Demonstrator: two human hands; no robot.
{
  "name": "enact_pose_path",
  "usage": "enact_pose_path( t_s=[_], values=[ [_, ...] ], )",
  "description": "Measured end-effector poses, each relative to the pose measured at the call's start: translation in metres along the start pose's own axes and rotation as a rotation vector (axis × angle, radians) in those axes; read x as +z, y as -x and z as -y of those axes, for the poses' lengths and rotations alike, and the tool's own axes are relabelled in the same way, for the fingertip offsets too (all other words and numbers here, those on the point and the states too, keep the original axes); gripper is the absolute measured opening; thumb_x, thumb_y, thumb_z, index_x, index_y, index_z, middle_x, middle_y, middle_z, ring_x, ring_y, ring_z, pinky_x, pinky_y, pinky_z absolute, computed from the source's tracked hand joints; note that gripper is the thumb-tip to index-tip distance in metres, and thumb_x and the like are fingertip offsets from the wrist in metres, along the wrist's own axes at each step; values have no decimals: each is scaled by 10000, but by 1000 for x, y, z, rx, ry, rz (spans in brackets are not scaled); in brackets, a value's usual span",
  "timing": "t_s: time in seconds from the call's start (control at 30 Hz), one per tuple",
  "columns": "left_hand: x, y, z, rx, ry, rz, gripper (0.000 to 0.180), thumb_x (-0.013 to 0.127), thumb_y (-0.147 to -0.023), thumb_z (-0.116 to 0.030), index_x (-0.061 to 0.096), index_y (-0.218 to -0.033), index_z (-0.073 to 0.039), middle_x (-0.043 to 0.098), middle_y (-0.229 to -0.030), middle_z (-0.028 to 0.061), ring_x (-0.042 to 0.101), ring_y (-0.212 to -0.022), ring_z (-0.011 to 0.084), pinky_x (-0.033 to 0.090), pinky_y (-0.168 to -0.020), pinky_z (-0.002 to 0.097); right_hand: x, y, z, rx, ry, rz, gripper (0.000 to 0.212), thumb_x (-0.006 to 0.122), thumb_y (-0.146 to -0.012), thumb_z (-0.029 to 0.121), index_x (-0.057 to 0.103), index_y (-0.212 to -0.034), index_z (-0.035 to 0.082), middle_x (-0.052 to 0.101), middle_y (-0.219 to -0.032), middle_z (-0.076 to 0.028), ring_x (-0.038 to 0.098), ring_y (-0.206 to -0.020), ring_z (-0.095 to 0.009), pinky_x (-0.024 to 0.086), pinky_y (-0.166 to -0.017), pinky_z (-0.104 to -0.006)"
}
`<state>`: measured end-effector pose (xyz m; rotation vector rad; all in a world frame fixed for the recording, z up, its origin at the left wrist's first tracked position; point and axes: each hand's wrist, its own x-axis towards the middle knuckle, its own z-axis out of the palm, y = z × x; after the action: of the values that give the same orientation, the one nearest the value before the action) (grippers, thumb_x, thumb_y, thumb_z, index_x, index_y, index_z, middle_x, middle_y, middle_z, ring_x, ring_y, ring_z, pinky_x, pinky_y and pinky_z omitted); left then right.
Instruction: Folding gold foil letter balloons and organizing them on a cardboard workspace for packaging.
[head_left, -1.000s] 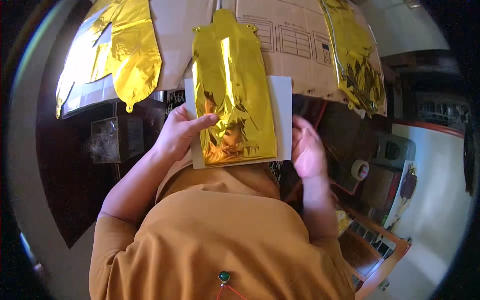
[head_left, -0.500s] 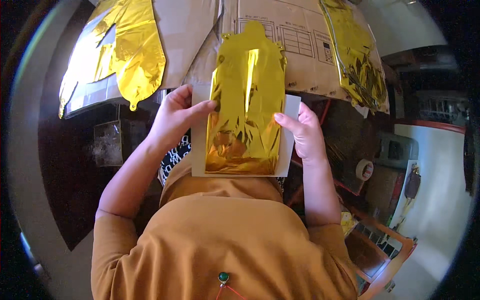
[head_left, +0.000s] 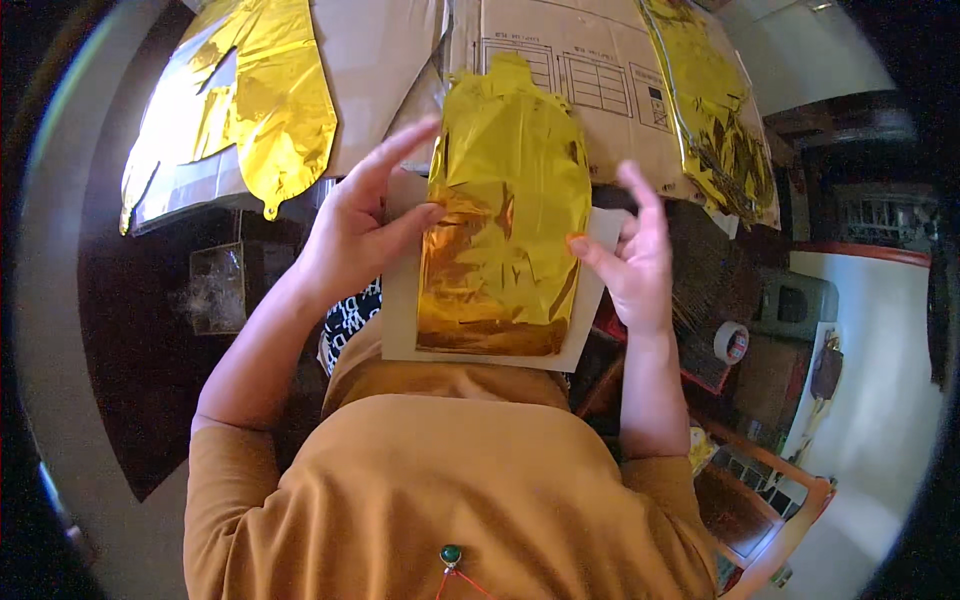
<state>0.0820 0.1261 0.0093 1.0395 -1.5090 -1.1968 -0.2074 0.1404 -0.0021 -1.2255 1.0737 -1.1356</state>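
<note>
A flattened gold foil balloon (head_left: pixel 505 230) lies lengthwise on a pale card (head_left: pixel 400 335) in front of my body, its narrow top reaching over the cardboard. My left hand (head_left: pixel 365 220) is at the left edge, thumb pressed on the foil and index finger stretched forward. On the other side, my right hand (head_left: pixel 635 255) has its thumb tip on the foil's edge, with the index finger raised and other fingers curled by the card. The fingers under the card are hidden. Creases and a darker, wrinkled lower part show in the foil.
A brown cardboard sheet (head_left: pixel 390 60) covers the surface ahead. Another gold foil balloon (head_left: pixel 285 120) hangs over its left edge, and more gold foil (head_left: pixel 705 110) lies at the right. A tape roll (head_left: pixel 731 342) and a wooden chair (head_left: pixel 800 515) are to the right.
The foil and card have shifted slightly right and toward me, tilting a little. Both index fingers have lifted and spread outward, while the thumbs stay on the foil.
</note>
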Motion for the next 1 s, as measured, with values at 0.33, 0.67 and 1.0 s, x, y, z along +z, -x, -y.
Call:
enact_pose_path(
  t_s=[0.33,0.67,1.0],
  values=[
    [-15,3,-39,-176,-166,151,381,717,-893,-53,642,-1267,-36,705,-982,-16,591,-867,11,509,-776,209,-17,1,60,33,321,257,418,750,-804,-19,669,-1208,49,702,-1021,13,610,-854,-37,492,-776,-204],
    [-17,10,-56,-310,-345,162,182,817,-780,-60,650,-851,-41,646,-773,-45,538,-675,31,446,-599,218,-16,2,53,114,233,317,79,757,-823,23,715,-889,17,657,-833,35,541,-722,-31,448,-663,-224],
    [-25,-3,-59,-482,-204,224,252,838,-804,-220,670,-782,-33,592,-657,-44,497,-597,36,418,-544,228,-17,-14,64,228,145,404,122,752,-856,76,675,-775,26,570,-718,96,469,-662,-9,375,-600,-215]
  ],
)
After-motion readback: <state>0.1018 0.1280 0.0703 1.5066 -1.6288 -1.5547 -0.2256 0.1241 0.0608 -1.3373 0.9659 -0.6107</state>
